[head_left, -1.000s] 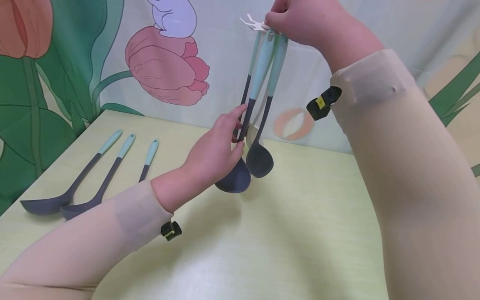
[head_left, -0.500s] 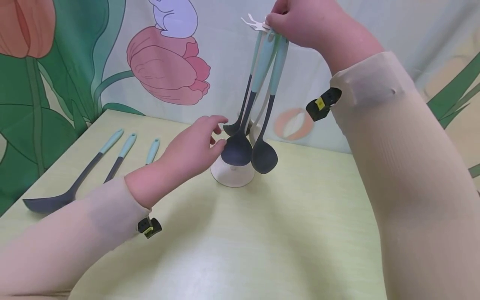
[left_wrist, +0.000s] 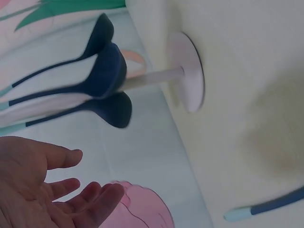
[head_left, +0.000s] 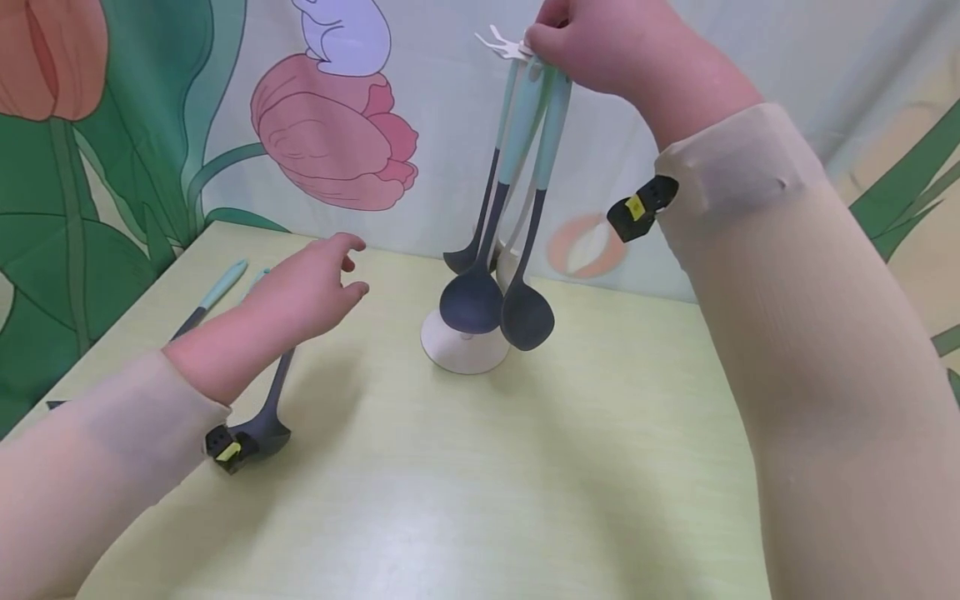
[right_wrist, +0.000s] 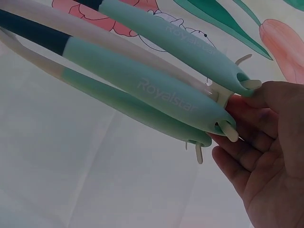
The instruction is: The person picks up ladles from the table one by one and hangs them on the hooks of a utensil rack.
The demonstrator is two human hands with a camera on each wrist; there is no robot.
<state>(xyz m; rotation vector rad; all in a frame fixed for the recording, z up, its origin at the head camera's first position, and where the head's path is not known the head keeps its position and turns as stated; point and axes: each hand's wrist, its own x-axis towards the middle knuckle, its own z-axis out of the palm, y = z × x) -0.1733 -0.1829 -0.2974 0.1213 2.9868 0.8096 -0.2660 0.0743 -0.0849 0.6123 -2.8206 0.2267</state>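
Note:
A white utensil stand [head_left: 457,357] stands upright on the table, and my right hand [head_left: 607,46] grips its hooked top. From its hooks hang several utensils with mint handles, among them a dark ladle [head_left: 471,302] and a second dark ladle [head_left: 528,318] on the right. In the right wrist view, handles [right_wrist: 152,90] hang by their end holes on white hooks, beside the fingers of that hand. My left hand [head_left: 307,287] is in the air left of the stand, fingers loosely bent, holding nothing. It hovers over utensils lying on the table, partly hiding them.
At the table's left lie a utensil with a mint handle [head_left: 223,285], a dark ladle [head_left: 262,427] partly behind the left wrist camera, and another mostly hidden by the arm. A flower-printed cloth [head_left: 450,167] hangs behind the table's back edge.
My left hand has come away from the hanging ladles and moved left over the lying utensils. The right hand stays at the stand's top. The stand's base is now uncovered.

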